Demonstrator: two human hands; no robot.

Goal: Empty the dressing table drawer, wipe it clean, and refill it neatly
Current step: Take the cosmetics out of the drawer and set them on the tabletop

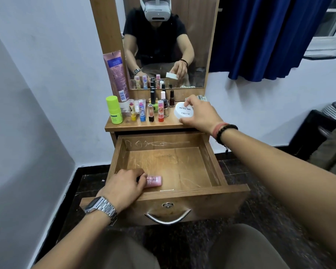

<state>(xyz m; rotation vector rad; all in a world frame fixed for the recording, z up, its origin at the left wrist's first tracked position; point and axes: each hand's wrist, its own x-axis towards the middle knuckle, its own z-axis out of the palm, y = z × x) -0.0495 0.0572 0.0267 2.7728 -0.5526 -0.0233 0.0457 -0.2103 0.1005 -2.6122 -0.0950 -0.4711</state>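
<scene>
The wooden drawer [211, 164] is pulled out wide, its scratched floor almost bare. At its front left corner lies a small pink tube [154, 180], and my left hand [124, 186] is closed over its dark cap end. On the dressing table top [163, 124], my right hand [199, 113] grips a round white tub [183, 112] labelled nail polish, at the right end of the top. Beside it stand several lipsticks [160, 111] and nail polish bottles [171, 99].
A lime green bottle [114, 110] and a tall pink tube [116, 74] stand at the left of the top, against the mirror [167, 45]. A blue curtain [264, 35] hangs to the right. My knees are below the drawer front with its metal handle [167, 218].
</scene>
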